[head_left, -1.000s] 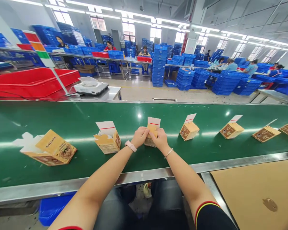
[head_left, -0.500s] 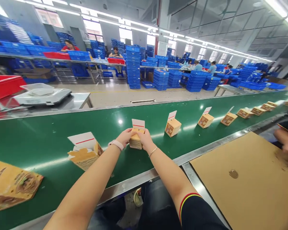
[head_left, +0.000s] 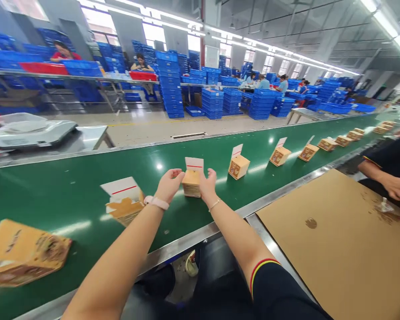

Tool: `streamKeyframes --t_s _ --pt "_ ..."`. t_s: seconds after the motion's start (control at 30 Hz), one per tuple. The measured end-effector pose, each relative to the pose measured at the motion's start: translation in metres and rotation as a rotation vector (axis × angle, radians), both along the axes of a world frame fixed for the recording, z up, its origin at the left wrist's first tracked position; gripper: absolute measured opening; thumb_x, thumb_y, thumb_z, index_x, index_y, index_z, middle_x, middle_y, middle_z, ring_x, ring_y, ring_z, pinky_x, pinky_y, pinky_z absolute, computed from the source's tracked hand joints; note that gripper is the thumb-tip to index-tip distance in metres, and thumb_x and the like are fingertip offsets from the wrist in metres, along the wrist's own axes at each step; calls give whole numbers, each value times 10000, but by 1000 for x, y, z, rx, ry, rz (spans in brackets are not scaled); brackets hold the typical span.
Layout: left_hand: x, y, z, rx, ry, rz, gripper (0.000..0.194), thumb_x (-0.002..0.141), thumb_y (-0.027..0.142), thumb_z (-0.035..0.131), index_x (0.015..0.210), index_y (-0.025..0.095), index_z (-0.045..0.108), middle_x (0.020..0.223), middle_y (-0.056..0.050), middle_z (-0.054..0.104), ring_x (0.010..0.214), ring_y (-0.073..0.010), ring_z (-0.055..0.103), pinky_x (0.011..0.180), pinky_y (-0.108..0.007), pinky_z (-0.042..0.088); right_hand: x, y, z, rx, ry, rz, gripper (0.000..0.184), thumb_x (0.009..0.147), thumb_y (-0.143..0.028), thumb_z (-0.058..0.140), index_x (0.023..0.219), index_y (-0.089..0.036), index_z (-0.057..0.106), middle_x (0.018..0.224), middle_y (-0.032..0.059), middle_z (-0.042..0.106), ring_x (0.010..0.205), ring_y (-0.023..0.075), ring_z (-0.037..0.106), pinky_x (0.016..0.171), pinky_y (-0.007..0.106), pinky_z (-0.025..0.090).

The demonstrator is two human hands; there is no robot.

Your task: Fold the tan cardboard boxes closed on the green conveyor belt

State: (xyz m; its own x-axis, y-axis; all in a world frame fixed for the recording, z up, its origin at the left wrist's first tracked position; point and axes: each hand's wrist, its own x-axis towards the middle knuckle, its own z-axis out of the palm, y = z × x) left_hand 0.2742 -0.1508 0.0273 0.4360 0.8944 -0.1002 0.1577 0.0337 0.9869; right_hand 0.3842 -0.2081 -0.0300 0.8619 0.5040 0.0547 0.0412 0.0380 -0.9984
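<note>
At the near right, a flat cardboard sheet (head_left: 323,249) bears dark patches, and a co-worker's hand (head_left: 398,187) is over its far right part. At the near left, a large printed carton (head_left: 30,251) lies tilted on the green belt (head_left: 86,178), cut off by the view's edge. Beyond it, partly behind the left forearm, an open carton (head_left: 125,206) shows ragged tan flaps and a raised white flap with a red line.

Farther along, between the two hands, the small carton (head_left: 191,183) sits upright on the belt. Its top is plain yellow-tan and folded down, its near face carries fine printed lines too small to read, and a white flap crossed by a red line stands up at its far edge. The left hand (head_left: 168,186) is at its left side, fingers loosely curled and released. The right hand (head_left: 208,184) overlaps its right edge, fingers raised and loose; whether either touches it is unclear.

To the right, more tan-and-brown cartons (head_left: 239,167) recede in a row. Past the belt are a white scale (head_left: 33,133), blue crates (head_left: 169,86) and seated people (head_left: 142,64).
</note>
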Motion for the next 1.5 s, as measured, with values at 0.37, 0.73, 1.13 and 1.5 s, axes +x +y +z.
streamKeyframes --t_s 0.37,0.73,1.13,1.5 --pt "-139 -20 -15 1162 -612 848 216 730 340 624 752 211 453 708 29 492 568 -113 485 487 -247 387 -64 -18 -17 206 -967 478 638 844 -414 568 1387 -209 302 1402 175 401 1369 272 346 1114 510 316" --pt "-135 -42 -63 616 -208 621 228 796 427 551 851 211 505 922 -67 578 904 -196 592 782 -319 493 -114 33 8 -253 -1077 867 738 782 -427 684 1424 -237 372 1521 184 296 1395 368 259 1082 672 146" --pt "-148 -32 -98 363 -207 577 444 654 454 689 989 215 524 996 -75 597 876 -202 615 760 -337 506 -77 -6 -5 -448 -1076 747 522 862 -303 582 1352 -255 411 1347 153 417 1229 311 404 993 525 367" --pt "-99 8 -102 646 -134 -64 547 705 528 668 1193 288 607 1309 -99 583 1223 -321 517 1051 -496 414 -43 -40 -8 -176 -1015 650 798 781 -325 671 1442 -221 237 1491 156 326 1414 266 263 1127 465 291"
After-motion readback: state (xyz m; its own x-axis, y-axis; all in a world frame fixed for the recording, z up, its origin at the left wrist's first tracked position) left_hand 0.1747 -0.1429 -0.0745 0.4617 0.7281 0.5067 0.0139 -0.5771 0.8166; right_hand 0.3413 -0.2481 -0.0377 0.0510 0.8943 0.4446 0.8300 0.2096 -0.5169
